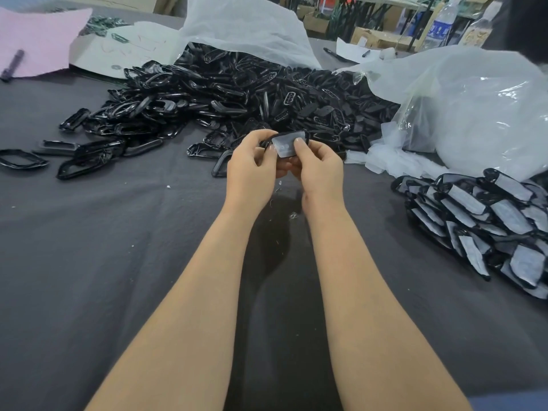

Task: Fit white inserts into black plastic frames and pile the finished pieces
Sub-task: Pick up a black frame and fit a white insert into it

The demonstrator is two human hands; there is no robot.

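Both hands meet above the middle of the dark cloth. My left hand (252,167) grips the left end of a black plastic frame (268,140). My right hand (318,167) holds its right end, thumb pressing a white insert (286,145) that lies in the frame's opening. Behind the hands a big heap of empty black frames (237,96) spreads across the table. At the right lies a pile of finished pieces (486,221), black frames with white inserts.
Clear plastic bags (474,108) sit at the right and one white bag (246,28) behind the heap. Loose frames (23,158) lie at the left. Pink paper (41,40) with a pen, white cardboard (124,46) and a water bottle (443,23) are at the back.
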